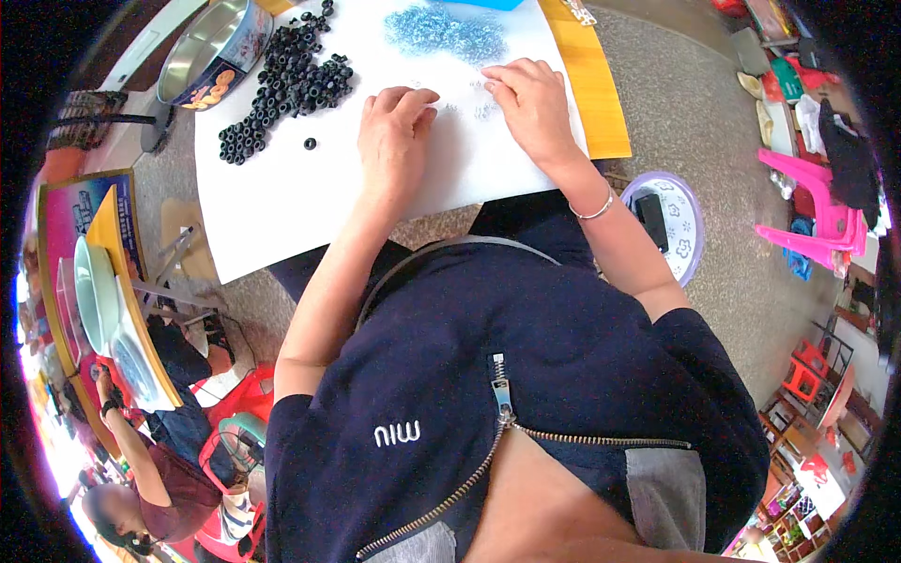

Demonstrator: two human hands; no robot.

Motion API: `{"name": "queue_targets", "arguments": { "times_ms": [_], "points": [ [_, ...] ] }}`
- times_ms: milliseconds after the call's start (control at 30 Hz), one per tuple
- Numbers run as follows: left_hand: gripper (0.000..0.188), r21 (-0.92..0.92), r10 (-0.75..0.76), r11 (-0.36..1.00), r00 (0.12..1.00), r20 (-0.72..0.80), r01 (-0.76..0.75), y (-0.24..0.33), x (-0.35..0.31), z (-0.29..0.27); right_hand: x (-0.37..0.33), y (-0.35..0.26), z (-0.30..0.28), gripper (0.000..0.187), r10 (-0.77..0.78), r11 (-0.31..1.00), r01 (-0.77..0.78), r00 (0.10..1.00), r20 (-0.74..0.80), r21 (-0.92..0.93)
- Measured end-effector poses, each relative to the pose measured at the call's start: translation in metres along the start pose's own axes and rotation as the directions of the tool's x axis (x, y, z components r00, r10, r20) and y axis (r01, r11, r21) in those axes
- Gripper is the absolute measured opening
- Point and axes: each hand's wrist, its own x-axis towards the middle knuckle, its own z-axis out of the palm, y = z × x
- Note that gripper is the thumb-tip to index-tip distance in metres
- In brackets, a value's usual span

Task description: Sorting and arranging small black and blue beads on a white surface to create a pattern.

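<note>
On the white sheet covering the table, my left hand (394,136) rests with its fingers curled and its thumb drawn in toward the index finger. My right hand (532,108) lies opposite, thumb and index close together above small clear pieces (483,111). Whether either hand pinches a piece is too small to make out. Beyond my hands spreads a heap of tiny bluish, see-through pieces (441,36). Left of my left hand is a larger pile of black ring-shaped parts (296,80). One black part (310,144) sits apart from that pile.
A round metal tin (211,56) stands by the sheet's left edge, and a blue object (483,3) at its far edge. Right of the table are a purple-rimmed basket (693,220) and a pink stool (817,211). Another person (164,488) sits at a table on the lower left.
</note>
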Motion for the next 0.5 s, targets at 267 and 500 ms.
{"name": "queue_targets", "arguments": {
  "times_ms": [267, 500],
  "points": [
    [0.016, -0.134, -0.192, 0.974, 0.979, -0.067, 0.182, -0.006, -0.01, -0.029, -0.005, 0.004, -0.009, 0.012, 0.061, 0.985, -0.047, 0.995, -0.079, 0.165],
    [0.012, -0.152, -0.313, 0.946, 0.929, -0.198, 0.286, -0.039, -0.037, -0.074, -0.011, 0.003, -0.01, 0.011, 0.18, 0.946, -0.151, 0.981, -0.076, 0.286]
  ]
}}
